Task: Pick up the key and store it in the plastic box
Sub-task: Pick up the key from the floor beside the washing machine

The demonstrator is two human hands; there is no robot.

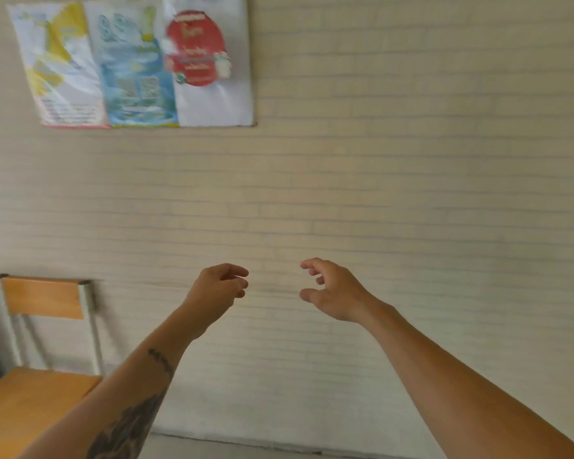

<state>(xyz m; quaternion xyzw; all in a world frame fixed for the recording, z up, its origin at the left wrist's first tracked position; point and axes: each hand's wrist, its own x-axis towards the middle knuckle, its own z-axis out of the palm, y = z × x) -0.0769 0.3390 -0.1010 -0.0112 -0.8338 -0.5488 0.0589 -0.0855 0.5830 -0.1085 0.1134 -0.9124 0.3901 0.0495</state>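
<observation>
Neither the key nor the plastic box shows in the head view, which faces a pale brick wall. My left hand is stretched out in front of the wall with its fingers loosely curled and nothing in it. My right hand is held out at the same height, a short gap to its right, fingers apart and curved, holding nothing. The picture is blurred by motion.
A wooden chair with a white metal frame stands against the wall at the lower left. A wooden desk surface lies in front of it. Colourful posters hang on the wall at the upper left.
</observation>
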